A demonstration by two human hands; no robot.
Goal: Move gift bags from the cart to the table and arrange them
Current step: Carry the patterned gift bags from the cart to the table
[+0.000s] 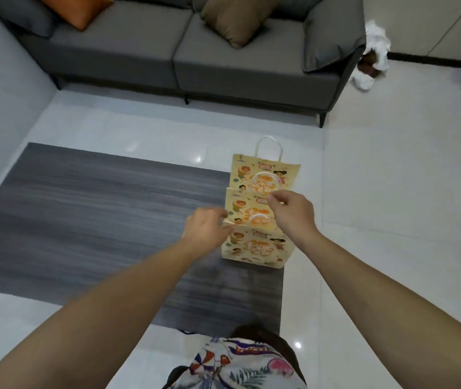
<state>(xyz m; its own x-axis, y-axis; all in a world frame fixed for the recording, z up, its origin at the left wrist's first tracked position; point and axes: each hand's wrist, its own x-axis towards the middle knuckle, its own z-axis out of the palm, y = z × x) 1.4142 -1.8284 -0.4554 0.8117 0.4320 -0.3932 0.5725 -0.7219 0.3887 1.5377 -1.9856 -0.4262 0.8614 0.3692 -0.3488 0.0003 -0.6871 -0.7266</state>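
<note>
Three cream gift bags with orange cartoon prints lie flat in an overlapping row at the right end of a dark grey table (97, 220). The far bag (265, 175) juts past the table's edge, its white handle loop pointing away. The middle bag (247, 207) overlaps it, and the near bag (257, 247) overlaps the middle one. My left hand (205, 230) grips the near bag's top left corner. My right hand (294, 211) pinches the upper edge of the middle bag. The cart is out of view.
A grey sofa (195, 51) with orange and brown cushions stands beyond the table. White tiled floor (392, 192) surrounds the table. Crumpled white material (372, 60) lies by the sofa's right end. The left part of the table's top is bare.
</note>
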